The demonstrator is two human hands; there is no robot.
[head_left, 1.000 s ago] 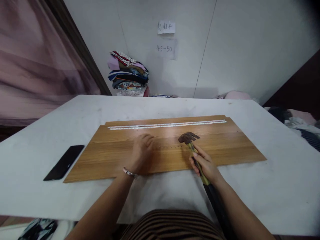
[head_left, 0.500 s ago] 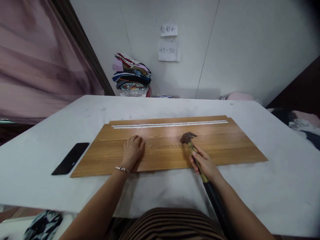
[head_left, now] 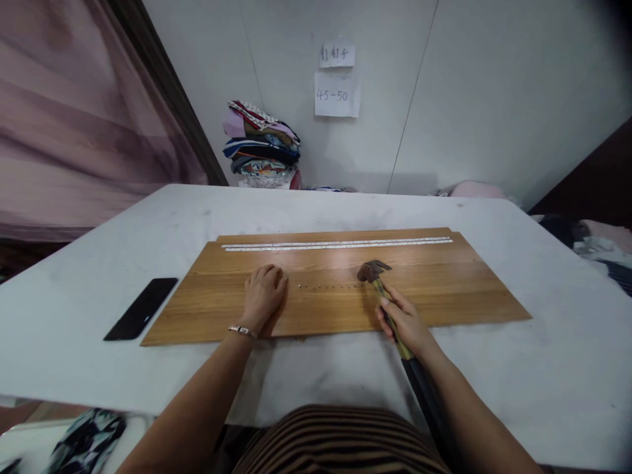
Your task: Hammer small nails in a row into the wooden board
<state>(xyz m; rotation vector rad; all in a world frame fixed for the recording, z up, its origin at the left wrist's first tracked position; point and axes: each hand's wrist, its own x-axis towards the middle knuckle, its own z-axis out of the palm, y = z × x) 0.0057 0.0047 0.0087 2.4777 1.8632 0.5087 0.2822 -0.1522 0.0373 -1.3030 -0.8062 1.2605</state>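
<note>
My right hand (head_left: 405, 324) grips a claw hammer (head_left: 395, 329) by its yellow and black handle, near the head. The rusty head (head_left: 368, 271) is over the wooden board (head_left: 454, 289), by the right end of a row of small nails (head_left: 326, 287). My left hand (head_left: 265, 293) rests palm down on the board, left of the row. Its fingers are curled and their tips are hidden, so anything inside cannot be made out. The nail nearest this hand has a brighter head than the others.
Two white measuring strips (head_left: 340, 245) run along the board's far side. Left of the board, a black phone (head_left: 141, 309) lies on the white table (head_left: 557, 368). Folded clothes (head_left: 264, 145) are stacked beyond the far edge, and paper signs (head_left: 337, 95) hang on the wall.
The view has shifted slightly. Both hands and the hammer keep nearly the same place over the board.
</note>
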